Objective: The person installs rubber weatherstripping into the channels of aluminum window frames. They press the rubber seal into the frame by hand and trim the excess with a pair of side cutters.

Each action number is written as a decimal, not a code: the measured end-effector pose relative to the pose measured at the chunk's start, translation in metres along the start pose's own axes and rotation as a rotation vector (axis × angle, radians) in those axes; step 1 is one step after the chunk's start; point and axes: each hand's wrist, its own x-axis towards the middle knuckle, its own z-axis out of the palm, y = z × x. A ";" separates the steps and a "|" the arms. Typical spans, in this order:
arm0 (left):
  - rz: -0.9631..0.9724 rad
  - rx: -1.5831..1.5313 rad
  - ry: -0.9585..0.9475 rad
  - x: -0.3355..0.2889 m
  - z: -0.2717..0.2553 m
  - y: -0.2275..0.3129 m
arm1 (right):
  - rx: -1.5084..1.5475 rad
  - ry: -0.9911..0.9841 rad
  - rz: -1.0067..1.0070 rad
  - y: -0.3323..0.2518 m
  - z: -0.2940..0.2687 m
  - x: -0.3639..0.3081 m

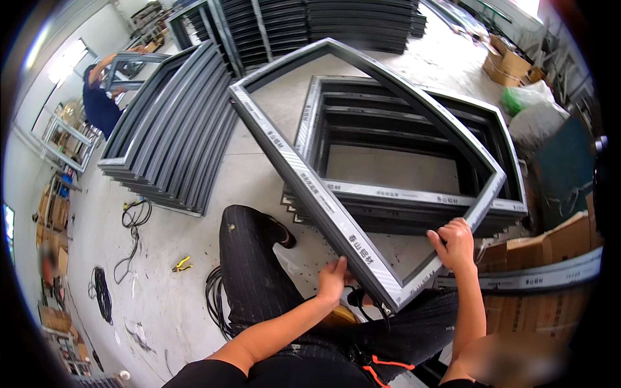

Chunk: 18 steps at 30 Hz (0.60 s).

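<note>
A large grey rectangular window frame point(309, 179), with printed protective film on its bars, lies tilted across my lap and over a stack of similar frames point(394, 192). My right hand point(455, 246) is wrapped round its short near bar, close to the right corner. Along the long left bar, my left hand point(331, 282) is closed at the lower edge; its fingertips are partly hidden behind the bar. Near that hand, below the frame's near corner, something dark is mostly covered and I cannot make it out.
Another tall stack of frames point(171, 129) stands at the left, where a person point(98, 107) handles a frame. Yellow-handled pliers point(182, 264) and black cable coils point(101, 294) lie on the floor. Cardboard boxes point(550, 249) stand at my right.
</note>
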 end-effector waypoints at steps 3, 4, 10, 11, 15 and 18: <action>0.034 0.043 0.049 0.001 0.004 -0.004 | 0.002 0.052 0.061 -0.005 0.006 -0.005; 0.047 0.076 0.085 0.004 0.005 0.001 | -0.005 0.053 0.090 -0.011 0.006 0.000; 0.103 0.205 0.176 0.024 -0.018 0.029 | -0.034 0.131 0.175 -0.044 0.024 0.001; 0.120 0.201 0.192 0.034 -0.021 0.036 | -0.064 0.154 0.182 -0.054 0.026 0.003; 0.250 0.229 0.151 0.095 -0.049 0.082 | -0.150 0.208 0.286 -0.092 0.053 0.023; 0.254 0.222 0.092 0.131 -0.056 0.107 | -0.200 0.253 0.318 -0.110 0.070 0.035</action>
